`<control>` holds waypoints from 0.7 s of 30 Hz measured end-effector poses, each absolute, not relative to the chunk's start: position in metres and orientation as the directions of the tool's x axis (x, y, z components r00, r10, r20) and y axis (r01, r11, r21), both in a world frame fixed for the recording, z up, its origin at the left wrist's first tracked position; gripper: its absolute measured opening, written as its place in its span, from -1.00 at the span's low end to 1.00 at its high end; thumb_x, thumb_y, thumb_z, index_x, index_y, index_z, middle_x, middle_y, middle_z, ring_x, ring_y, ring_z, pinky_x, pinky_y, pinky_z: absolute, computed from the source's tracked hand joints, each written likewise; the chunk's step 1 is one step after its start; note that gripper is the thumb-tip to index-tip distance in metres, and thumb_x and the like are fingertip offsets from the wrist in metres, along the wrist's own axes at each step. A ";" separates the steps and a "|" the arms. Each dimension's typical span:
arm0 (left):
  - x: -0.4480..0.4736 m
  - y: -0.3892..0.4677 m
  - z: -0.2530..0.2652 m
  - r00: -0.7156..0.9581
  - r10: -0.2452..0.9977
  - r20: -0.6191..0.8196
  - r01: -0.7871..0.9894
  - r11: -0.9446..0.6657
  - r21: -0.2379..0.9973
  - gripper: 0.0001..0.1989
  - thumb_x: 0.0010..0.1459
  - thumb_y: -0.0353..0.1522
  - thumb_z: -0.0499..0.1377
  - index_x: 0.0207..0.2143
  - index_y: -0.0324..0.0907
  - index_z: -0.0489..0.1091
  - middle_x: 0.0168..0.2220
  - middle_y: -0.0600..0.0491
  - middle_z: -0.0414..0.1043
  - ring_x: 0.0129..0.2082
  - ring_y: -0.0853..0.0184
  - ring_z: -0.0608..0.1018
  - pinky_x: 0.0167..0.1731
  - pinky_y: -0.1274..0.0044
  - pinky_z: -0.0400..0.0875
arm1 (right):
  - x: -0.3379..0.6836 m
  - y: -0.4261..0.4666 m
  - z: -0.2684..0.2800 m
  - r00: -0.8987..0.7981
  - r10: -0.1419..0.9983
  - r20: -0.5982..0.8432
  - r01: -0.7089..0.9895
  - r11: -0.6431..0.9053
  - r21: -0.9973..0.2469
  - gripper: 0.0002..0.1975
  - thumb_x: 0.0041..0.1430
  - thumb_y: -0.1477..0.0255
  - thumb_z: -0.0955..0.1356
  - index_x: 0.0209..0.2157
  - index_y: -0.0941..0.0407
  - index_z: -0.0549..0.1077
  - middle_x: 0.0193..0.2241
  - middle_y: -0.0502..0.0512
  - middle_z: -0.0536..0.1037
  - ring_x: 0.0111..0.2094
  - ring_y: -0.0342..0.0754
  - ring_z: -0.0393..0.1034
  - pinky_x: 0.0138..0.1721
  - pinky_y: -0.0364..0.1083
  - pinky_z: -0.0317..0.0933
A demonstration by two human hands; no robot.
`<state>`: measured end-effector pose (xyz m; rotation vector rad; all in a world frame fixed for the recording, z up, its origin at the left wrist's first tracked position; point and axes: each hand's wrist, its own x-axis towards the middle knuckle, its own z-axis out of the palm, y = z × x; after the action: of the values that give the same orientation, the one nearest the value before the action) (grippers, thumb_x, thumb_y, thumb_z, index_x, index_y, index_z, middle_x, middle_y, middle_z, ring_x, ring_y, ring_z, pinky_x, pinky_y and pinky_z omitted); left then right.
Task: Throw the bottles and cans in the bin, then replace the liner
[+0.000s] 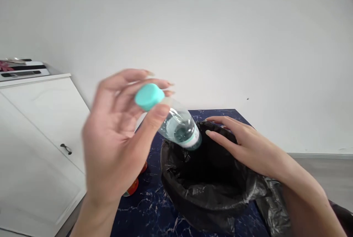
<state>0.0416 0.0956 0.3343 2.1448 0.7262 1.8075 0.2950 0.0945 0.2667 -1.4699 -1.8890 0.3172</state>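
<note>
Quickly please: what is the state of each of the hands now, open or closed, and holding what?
Left hand: closed by its fingertips on the bottle, at the turquoise cap.
Right hand: open, resting on the black bin bag rim.

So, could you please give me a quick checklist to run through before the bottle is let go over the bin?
1. Left hand grips bottle near its turquoise cap: ok.
2. Cap on bottle: ok.
3. Bottle's lower end over the bin opening: ok.
4. Right hand rests on the black liner at the rim: ok.
5. Bin contents: cannot tell.
6. Bottle empty: cannot tell.
</note>
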 end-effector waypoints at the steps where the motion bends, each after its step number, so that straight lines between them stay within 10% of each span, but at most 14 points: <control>1: 0.052 0.098 0.339 0.130 0.515 0.847 0.178 -0.853 0.491 -0.71 0.39 -0.38 0.33 0.11 -0.03 0.41 0.02 0.10 0.62 0.09 0.23 0.67 0.21 0.28 0.60 | 0.295 0.096 0.266 -0.115 0.921 0.373 0.734 0.332 -0.593 -0.43 0.49 -0.09 0.22 0.31 -0.09 0.41 0.30 0.12 0.52 0.31 0.25 0.42 0.26 0.24 0.37; 13: 0.063 0.124 0.333 0.623 0.711 0.327 0.365 -0.634 0.681 -0.60 0.36 -0.12 0.34 0.19 0.10 0.44 0.14 0.12 0.63 0.15 0.16 0.67 0.16 0.36 0.62 | 0.297 0.099 0.268 -0.109 0.957 0.270 0.693 0.268 -0.669 -0.48 0.55 -0.03 0.14 0.29 -0.13 0.41 0.31 0.04 0.52 0.31 0.23 0.42 0.22 0.23 0.38; 21: 0.052 0.147 0.319 0.662 0.739 0.126 0.642 -0.646 0.413 -0.68 0.34 -0.07 0.30 0.11 0.17 0.54 0.10 0.12 0.62 0.16 0.02 0.60 0.01 0.31 0.55 | 0.298 0.096 0.270 -0.057 0.969 0.241 0.714 0.209 -0.668 -0.46 0.53 -0.07 0.16 0.29 -0.15 0.42 0.32 0.02 0.50 0.37 0.24 0.35 0.31 0.27 0.31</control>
<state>0.0518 0.1468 0.3185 2.5464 1.0961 0.4069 0.2980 0.0965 0.2700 -1.5646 -1.8310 0.4966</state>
